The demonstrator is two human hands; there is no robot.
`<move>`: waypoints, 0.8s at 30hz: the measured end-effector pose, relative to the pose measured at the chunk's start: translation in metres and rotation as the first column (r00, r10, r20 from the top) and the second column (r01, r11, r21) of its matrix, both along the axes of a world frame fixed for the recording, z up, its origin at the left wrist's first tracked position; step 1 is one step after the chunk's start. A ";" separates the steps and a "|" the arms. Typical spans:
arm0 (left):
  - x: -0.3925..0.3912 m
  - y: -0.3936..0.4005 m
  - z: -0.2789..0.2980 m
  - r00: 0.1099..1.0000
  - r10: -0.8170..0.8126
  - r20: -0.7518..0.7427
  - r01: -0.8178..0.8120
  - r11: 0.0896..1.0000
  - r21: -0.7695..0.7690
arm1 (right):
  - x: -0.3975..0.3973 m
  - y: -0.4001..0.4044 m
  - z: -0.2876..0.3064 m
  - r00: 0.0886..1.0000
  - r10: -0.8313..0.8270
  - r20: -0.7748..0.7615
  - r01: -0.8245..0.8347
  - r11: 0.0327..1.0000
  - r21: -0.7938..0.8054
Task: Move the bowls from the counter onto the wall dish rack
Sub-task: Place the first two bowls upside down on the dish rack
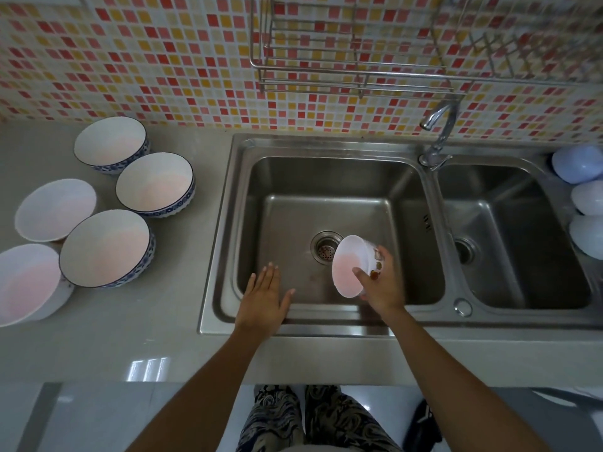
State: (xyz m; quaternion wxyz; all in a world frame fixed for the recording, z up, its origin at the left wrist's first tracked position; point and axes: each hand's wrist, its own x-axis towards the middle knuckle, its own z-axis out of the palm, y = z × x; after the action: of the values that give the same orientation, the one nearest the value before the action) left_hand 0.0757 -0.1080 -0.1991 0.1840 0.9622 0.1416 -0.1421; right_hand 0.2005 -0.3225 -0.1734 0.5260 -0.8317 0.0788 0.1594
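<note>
the right hand (380,282) grips a small white bowl (350,265) over the left basin of the steel double sink (424,197), thumb on the inner rim, fingers wrapped round the outside where a red and brown motif shows. the bowl is tipped on its side, its mouth facing left, above and just right of the drain strainer (323,251). the left hand (266,296) is empty, palm down with fingers spread loosely, hovering at the front edge of the same basin.

on the grey counter (107,337) left of the sink stand five more bowls, upright: three blue-patterned bowls, one at the back (111,143), one beside it nearer the sink (155,182), one further forward (106,247); a plain white bowl (55,208) to the left; and a larger white bowl (27,283) at the frame's edge, touching the forward patterned one.

the wire wall dish rack (355,70) hangs on the mosaic tiles above the sink, with the faucet (437,132) below it. pale rounded objects (584,197) sit at the sink's far right.
</note>
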 end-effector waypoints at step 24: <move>-0.001 0.000 -0.001 0.995 0.070 0.070 -0.067 0.997 -0.043 | -0.018 0.000 0.007 0.818 0.415 0.399 -0.168 0.835 -0.525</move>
State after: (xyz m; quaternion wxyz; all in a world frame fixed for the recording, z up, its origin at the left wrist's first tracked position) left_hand 0.0742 -0.1075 -0.2000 0.2133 0.9574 0.1648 -0.1040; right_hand 0.1827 -0.3221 -0.1660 0.2806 -0.9471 -0.1555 -0.0028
